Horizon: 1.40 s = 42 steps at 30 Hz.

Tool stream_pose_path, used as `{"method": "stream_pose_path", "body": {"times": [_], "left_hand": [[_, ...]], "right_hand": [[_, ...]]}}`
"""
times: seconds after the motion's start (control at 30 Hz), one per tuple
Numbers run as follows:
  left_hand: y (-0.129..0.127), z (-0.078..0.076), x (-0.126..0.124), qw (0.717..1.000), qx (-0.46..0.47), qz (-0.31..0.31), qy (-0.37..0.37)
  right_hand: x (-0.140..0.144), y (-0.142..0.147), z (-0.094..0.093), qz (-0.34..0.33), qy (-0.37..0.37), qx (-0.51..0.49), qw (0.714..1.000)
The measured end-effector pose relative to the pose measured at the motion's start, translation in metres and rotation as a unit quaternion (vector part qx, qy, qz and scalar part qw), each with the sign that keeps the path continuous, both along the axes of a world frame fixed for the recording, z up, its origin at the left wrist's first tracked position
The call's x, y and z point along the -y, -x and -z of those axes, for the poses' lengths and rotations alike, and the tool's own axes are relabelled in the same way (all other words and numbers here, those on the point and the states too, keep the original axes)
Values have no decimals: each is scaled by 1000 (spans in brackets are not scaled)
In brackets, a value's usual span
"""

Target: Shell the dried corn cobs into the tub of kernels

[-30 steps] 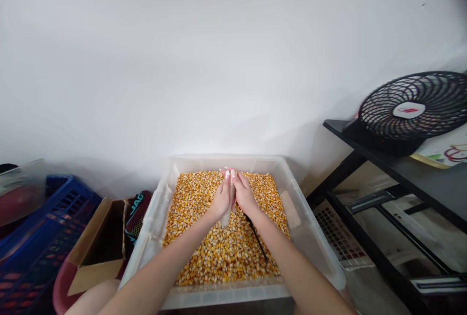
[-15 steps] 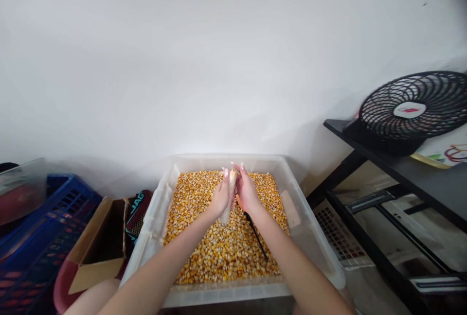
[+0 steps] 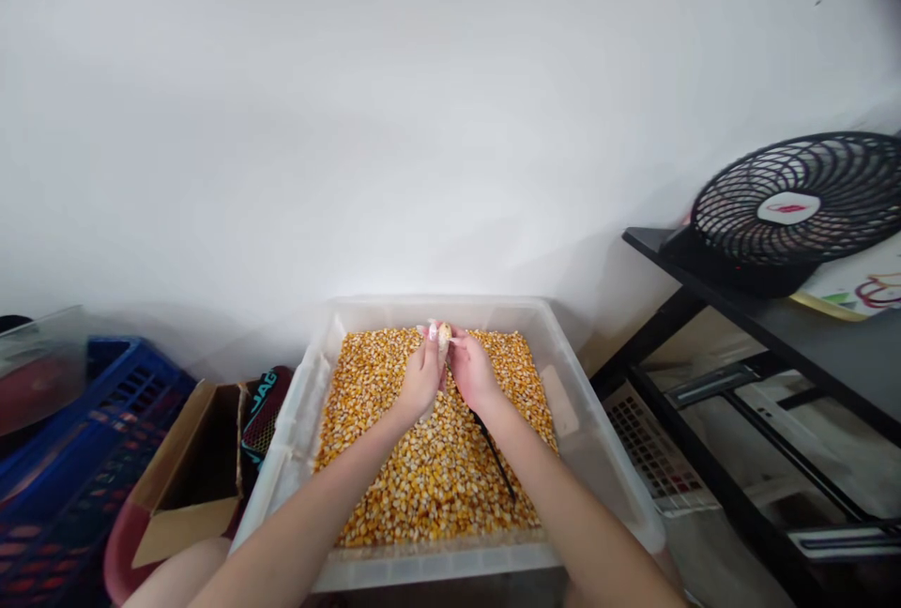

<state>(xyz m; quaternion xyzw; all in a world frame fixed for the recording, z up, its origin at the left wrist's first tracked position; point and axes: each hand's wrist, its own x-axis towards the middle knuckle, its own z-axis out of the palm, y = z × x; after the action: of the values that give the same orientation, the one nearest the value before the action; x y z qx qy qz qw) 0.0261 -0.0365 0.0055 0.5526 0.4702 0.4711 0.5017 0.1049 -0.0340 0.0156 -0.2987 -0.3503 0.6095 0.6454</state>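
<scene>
My left hand (image 3: 422, 372) is closed around a pale, mostly stripped corn cob (image 3: 444, 338), with a few kernels showing at its upper end. My right hand (image 3: 470, 369) pinches at that same end from the other side, its fingertips partly hidden. Both hands are over loose yellow corn kernels (image 3: 429, 486) that fill much of a translucent plastic bin (image 3: 598, 458). A thin black rod-like tool (image 3: 496, 458) lies on the kernels beside my right wrist, its upper part hidden by the hand.
At the left stand a blue plastic crate (image 3: 105, 420) and an open cardboard box (image 3: 187, 528) in a red tub (image 3: 119, 542). On the right, a black fan (image 3: 788, 205) sits on a dark shelf (image 3: 704, 280), with a white basket (image 3: 654, 448) below. A white wall (image 3: 436, 120) rises behind the bin.
The cob has tilted and sunk deeper into my left hand, so less of its length shows. My right hand's fingers have moved from alongside the cob onto its upper end.
</scene>
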Motion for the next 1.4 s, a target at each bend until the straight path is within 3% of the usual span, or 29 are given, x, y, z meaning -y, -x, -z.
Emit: {"method": "stream_pose_path", "body": {"times": [0.4,0.6,0.87,1.07,1.27,1.4], "left_hand": [[3,10,-3,998,-40,8,-39],[7,6,-2,992,-117,22,-47],[15,9,-8,937,-314,57,-143],[18,16,-15,893,-417,67,-154],[18,18,-16,926,-342,69,-145],[18,17,-17,934,-324,71,-133]], "right_hand": [[1,0,0,-24,16,-41,999],[3,4,-5,-9,48,-48,998],[-4,1,0,30,96,-73,992],[-9,-1,15,58,105,-73,990],[-8,-8,14,-10,108,-130,986],[-9,-9,15,-4,102,-126,987]]}}
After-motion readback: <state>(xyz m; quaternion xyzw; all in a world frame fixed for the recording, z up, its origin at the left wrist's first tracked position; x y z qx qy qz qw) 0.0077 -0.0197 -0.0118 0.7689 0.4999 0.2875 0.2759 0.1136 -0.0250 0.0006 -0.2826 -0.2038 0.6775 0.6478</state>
